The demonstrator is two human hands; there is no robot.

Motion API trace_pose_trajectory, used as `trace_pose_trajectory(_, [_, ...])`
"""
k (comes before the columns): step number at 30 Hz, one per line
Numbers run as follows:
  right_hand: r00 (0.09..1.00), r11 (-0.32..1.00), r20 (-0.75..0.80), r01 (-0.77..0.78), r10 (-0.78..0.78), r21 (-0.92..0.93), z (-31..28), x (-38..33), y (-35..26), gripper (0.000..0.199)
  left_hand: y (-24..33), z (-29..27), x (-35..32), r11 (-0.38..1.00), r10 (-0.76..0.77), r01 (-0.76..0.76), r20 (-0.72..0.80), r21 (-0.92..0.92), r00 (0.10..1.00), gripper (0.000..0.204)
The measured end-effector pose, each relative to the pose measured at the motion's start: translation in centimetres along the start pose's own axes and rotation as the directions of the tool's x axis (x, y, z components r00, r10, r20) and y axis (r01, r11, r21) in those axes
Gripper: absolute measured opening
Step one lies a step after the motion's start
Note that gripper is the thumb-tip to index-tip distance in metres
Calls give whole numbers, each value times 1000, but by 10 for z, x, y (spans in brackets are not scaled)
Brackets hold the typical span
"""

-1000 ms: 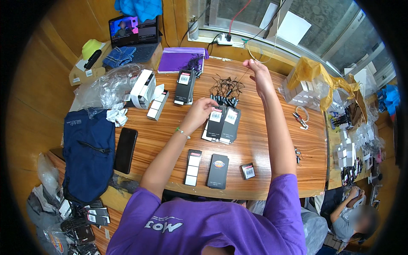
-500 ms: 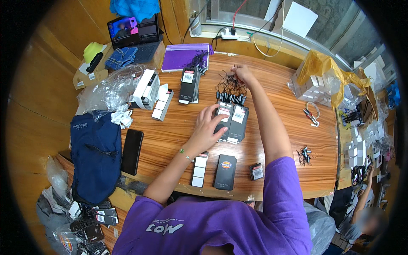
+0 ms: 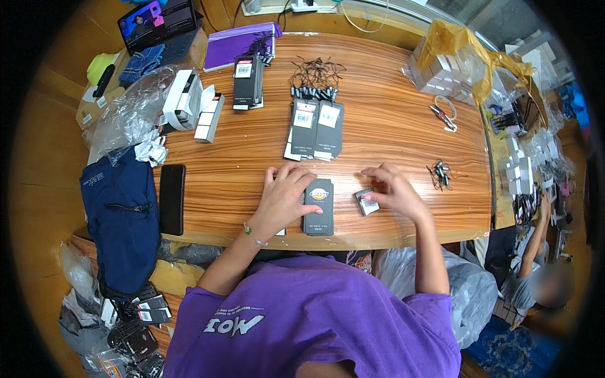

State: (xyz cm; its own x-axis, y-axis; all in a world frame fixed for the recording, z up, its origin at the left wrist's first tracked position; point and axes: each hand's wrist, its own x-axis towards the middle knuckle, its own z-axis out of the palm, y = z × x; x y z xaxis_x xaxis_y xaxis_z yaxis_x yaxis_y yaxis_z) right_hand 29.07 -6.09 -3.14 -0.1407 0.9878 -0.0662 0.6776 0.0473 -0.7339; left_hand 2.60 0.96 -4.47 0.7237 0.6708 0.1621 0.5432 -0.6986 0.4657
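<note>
My left hand (image 3: 285, 196) lies flat on the wooden table (image 3: 391, 135) near its front edge, fingers spread. It touches the left side of a dark stack of hang tags (image 3: 319, 206) and covers some white labels. My right hand (image 3: 389, 189) is curled just right of that stack, its fingertips pinching a small square tag (image 3: 366, 203) that rests on the table. Further away lie two more dark tag stacks (image 3: 315, 126) and, beyond them, a bundle of black strings (image 3: 316, 70).
A black phone (image 3: 171, 198) and navy bag (image 3: 120, 214) sit at the left. White boxes (image 3: 187, 99), another tag stack (image 3: 247, 82), a purple folder (image 3: 239, 44) and laptop (image 3: 154, 22) are far left. Small black clips (image 3: 439, 173), scissors (image 3: 444, 116) and a yellow bag (image 3: 450, 60) lie right. Another person (image 3: 542, 264) sits lower right.
My right hand came back from the string bundle to the small tag near the front edge. My left hand moved from the two middle stacks to the near stack.
</note>
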Motion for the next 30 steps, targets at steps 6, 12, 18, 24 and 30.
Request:
trace_pose_trajectory(6, [988,996,-148,-58,48,-63,18,-26,1,38,4,2,-2,1000,-10,10,-39,-11,999,65])
trace_pose_trajectory(12, [942,913,-108,-274,319,301,21,-29,9,23,12,0,-10,873,-168,161,27,-459,985,48])
trace_pose_trajectory(18, [967,705,-76,-123,244,698,18,-38,-9,18,16,10,-21,370,-291,241,135,-897,947,32])
trace_pose_trajectory(24, [930,799,-325,62,171,598,64,-26,-49,28,51,12,-11,248,-304,187,107,-951,947,36])
trace_pose_trajectory(30, [815,810,-486,34,317,585,11,-39,0,25,47,11,-5,312,-363,212,90,-926,927,32])
